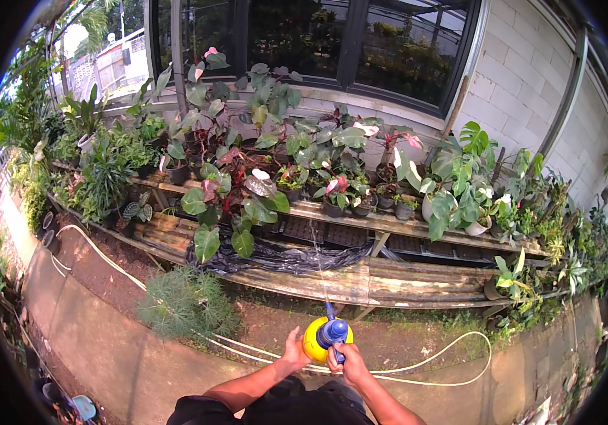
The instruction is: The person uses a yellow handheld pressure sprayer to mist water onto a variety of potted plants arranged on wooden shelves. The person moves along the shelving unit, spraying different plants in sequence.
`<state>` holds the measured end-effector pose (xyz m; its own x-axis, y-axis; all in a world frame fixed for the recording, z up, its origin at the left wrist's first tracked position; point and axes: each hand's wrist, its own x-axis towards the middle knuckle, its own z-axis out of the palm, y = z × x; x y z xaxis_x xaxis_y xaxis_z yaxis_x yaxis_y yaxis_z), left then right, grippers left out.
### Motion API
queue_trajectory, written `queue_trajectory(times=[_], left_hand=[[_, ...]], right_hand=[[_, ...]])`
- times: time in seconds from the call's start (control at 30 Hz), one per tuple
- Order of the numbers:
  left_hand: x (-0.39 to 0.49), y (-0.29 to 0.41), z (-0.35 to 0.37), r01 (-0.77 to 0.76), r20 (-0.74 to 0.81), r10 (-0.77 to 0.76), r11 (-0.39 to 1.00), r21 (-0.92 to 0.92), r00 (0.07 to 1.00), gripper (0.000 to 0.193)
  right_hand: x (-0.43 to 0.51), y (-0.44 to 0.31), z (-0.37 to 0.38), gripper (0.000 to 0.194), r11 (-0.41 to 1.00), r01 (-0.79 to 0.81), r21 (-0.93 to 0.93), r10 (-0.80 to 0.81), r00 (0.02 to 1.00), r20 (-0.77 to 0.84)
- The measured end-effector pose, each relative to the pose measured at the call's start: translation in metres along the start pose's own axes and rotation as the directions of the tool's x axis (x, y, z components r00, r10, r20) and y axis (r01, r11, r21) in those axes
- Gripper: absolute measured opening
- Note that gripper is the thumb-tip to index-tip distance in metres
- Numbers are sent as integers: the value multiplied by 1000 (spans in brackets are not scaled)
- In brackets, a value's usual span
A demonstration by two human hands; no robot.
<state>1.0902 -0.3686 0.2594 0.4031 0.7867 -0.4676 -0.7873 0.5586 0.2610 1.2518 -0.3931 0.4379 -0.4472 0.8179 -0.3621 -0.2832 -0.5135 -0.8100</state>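
Note:
A yellow pump sprayer (312, 340) with a blue head and nozzle is held out in front of my body. My right hand (351, 364) wraps around its blue handle. Against the bottle's left side, my left hand (295, 349) cups the yellow body with fingers partly extended. From the blue nozzle (329, 308), a thin jet of water (314, 239) runs forward toward the potted plants. Beyond it stand philodendrons with dark green and pink leaves (256, 204) and small black pots (334, 208) on a tiered bench. The sprayer hides part of the ground below.
A corrugated lower shelf (421, 279) bears crumpled black plastic sheeting (283, 257). A pale hose (415, 366) loops over the ground and concrete path (107, 350). A feathery green plant (190, 303) grows at left. Behind the benches are dark windows (405, 53) and a block wall (516, 69).

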Motion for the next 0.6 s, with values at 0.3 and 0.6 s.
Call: queue_trajectory(times=[0.3, 0.6], left_hand=[[-7, -2, 3, 6, -9, -6, 1000, 3, 1000, 86], [-10, 1, -4, -64, -4, 64, 998, -10, 998, 83]], right_hand=[[1, 0, -3, 47, 1000, -28, 15, 27, 999, 18], [5, 2, -4, 45, 1000, -29, 8, 28, 998, 57]])
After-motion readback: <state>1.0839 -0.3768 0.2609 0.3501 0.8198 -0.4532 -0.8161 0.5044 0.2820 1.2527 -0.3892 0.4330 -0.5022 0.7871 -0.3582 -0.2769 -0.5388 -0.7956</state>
